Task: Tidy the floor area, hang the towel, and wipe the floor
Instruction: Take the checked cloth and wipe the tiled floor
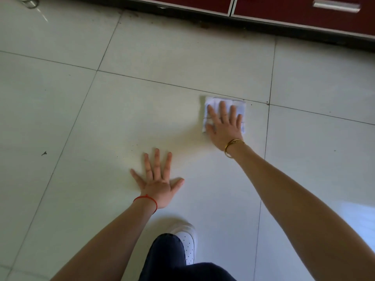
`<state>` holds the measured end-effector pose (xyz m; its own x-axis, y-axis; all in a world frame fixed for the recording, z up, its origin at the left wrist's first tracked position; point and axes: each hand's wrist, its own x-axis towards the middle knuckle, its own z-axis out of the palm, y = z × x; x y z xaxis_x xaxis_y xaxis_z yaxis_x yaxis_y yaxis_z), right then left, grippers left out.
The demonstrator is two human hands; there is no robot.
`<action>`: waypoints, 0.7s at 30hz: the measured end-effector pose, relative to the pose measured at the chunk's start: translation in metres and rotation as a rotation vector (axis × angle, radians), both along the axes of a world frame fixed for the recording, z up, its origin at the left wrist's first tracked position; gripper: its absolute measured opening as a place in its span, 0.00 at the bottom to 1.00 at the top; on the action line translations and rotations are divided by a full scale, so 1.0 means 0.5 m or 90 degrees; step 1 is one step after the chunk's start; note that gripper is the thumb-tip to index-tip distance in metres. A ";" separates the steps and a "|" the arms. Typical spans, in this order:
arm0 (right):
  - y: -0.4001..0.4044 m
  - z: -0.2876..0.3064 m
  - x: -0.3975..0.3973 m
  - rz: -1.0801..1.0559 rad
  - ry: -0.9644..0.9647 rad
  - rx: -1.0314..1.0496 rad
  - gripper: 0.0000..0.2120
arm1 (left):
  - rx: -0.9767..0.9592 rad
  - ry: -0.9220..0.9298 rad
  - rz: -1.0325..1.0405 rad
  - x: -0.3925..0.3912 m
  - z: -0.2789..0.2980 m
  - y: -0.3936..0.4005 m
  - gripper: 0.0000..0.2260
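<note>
A folded white cloth (240, 107) lies flat on the pale tiled floor (142, 110), right of centre. My right hand (224, 126) presses down on it with straight, spread fingers; a gold bangle is on that wrist. My left hand (157, 180) rests flat on the bare tile nearer to me, fingers spread, a red string round its wrist. It holds nothing. No towel other than the cloth is in view.
Dark red cabinet fronts (284, 9) with a metal handle (335, 6) run along the top, above a dark, grimy plinth. A small dark scrap (44, 153) lies on the tile at the left. My white shoe (187, 240) and dark trouser leg are at the bottom.
</note>
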<state>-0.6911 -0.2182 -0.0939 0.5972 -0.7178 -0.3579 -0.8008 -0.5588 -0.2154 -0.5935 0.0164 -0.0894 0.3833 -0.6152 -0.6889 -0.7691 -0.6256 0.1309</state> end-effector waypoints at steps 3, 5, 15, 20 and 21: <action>-0.060 0.003 0.025 -0.084 0.031 0.010 0.28 | 0.011 -0.007 0.000 0.000 0.001 -0.003 0.40; -0.072 0.005 0.061 -0.104 0.038 0.018 0.28 | 0.016 -0.010 0.004 -0.001 0.001 -0.004 0.37; 0.074 -0.002 0.206 0.208 0.010 0.000 0.28 | 0.018 -0.022 0.000 -0.001 0.000 -0.005 0.39; 0.053 0.005 0.150 0.206 0.024 0.016 0.28 | 0.011 -0.021 0.003 -0.002 -0.001 -0.001 0.41; 0.034 0.006 0.129 0.169 0.026 0.018 0.28 | 0.011 -0.020 0.007 -0.002 -0.001 -0.001 0.39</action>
